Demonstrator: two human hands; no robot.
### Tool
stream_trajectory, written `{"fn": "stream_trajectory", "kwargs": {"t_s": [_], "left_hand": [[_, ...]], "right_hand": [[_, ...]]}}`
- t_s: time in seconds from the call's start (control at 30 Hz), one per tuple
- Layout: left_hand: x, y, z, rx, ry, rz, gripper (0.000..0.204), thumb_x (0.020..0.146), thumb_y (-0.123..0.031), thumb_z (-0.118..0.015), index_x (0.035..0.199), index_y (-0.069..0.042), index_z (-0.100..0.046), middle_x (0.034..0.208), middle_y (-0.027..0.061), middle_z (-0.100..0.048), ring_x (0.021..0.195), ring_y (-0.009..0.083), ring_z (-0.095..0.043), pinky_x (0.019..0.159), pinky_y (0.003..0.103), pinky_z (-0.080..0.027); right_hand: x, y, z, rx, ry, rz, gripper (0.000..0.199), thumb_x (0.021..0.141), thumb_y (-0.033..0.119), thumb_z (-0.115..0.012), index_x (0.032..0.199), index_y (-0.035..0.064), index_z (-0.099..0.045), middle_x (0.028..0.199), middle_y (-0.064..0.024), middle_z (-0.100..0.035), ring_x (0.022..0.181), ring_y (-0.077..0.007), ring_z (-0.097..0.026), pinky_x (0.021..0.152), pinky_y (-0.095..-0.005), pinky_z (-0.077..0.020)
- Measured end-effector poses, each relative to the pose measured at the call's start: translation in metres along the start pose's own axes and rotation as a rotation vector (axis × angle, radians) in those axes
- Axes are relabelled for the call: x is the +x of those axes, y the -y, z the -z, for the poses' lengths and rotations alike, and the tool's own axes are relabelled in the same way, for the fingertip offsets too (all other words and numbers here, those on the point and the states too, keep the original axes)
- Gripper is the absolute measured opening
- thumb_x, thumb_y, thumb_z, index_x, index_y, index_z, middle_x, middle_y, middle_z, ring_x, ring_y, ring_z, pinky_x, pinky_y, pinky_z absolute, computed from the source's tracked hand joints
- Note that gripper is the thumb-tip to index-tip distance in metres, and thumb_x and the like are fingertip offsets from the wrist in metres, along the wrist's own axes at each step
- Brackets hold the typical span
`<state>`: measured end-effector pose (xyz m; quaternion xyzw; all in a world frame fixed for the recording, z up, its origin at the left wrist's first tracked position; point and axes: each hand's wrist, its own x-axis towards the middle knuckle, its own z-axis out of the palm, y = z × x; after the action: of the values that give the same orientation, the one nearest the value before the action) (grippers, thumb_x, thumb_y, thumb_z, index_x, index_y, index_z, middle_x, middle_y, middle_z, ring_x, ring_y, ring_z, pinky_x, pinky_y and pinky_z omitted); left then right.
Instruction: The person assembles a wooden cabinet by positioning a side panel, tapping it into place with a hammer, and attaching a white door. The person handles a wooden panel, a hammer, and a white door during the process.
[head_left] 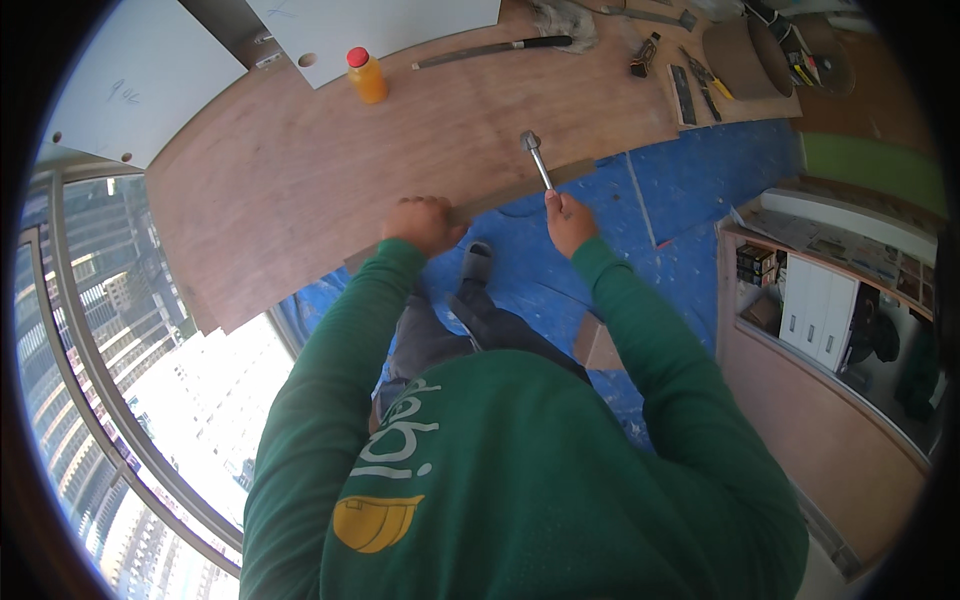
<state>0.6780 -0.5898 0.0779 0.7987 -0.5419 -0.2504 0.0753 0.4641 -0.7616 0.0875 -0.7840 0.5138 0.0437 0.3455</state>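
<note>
My right hand is closed around the lower end of a claw hammer. The hammer has a shiny metal shaft, and its head is over the front part of a large brown plywood sheet. Along the sheet's near edge runs a narrow wooden strip. My left hand grips this strip at the edge, with its fingers curled over the top. Its fingertips are partly hidden, as is the underside of the strip.
An orange bottle with a red cap stands on the plywood near white panels. Farther right lie a long dark-handled tool, pliers and a brown bucket. Blue sheeting covers the floor; a window is at left.
</note>
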Motion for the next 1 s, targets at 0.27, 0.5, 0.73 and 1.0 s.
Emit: {"fn": "stream_trajectory", "kwargs": {"t_s": [0.27,0.5,0.73,1.0], "left_hand": [[-0.002,0.003,0.001,-0.021,-0.005,-0.026,0.05,0.09,-0.054,-0.065,0.086,-0.005,-0.071,0.083,0.0153,-0.072,0.084,0.0364,-0.07,0.084,0.047,-0.054],[-0.006,0.0,0.01,-0.054,0.049,-0.009,0.045,0.092,-0.051,-0.065,0.094,-0.007,-0.074,0.094,0.0148,-0.075,0.095,0.0346,-0.071,0.091,0.044,-0.052],[-0.014,0.011,0.01,-0.102,-0.027,-0.034,0.051,0.09,-0.054,-0.067,0.09,-0.003,-0.071,0.086,0.0166,-0.073,0.085,0.0375,-0.071,0.083,0.047,-0.055],[-0.099,0.12,0.004,-0.623,-0.015,0.232,0.049,0.092,-0.052,-0.067,0.098,-0.004,-0.074,0.098,0.0191,-0.075,0.092,0.0347,-0.072,0.083,0.046,-0.055]], "right_hand": [[-0.034,0.053,-0.068,0.122,0.105,0.102,0.053,0.109,0.044,-0.04,0.094,-0.0018,-0.062,0.089,-0.0294,-0.066,0.091,-0.0518,-0.061,0.079,-0.0553,-0.0481],[-0.023,0.004,-0.028,0.039,0.003,-0.084,0.053,0.108,0.043,-0.041,0.094,-0.0027,-0.064,0.093,-0.0307,-0.068,0.093,-0.054,-0.061,0.082,-0.0575,-0.049],[-0.056,0.055,-0.092,0.065,-0.013,0.072,0.053,0.107,0.042,-0.042,0.091,-0.0031,-0.064,0.092,-0.0303,-0.068,0.092,-0.0536,-0.061,0.08,-0.0574,-0.0486],[-0.055,0.059,-0.083,0.061,-0.059,-0.083,0.052,0.107,0.043,-0.042,0.092,-0.0024,-0.064,0.092,-0.0298,-0.068,0.092,-0.0529,-0.062,0.08,-0.0573,-0.0489]]}}
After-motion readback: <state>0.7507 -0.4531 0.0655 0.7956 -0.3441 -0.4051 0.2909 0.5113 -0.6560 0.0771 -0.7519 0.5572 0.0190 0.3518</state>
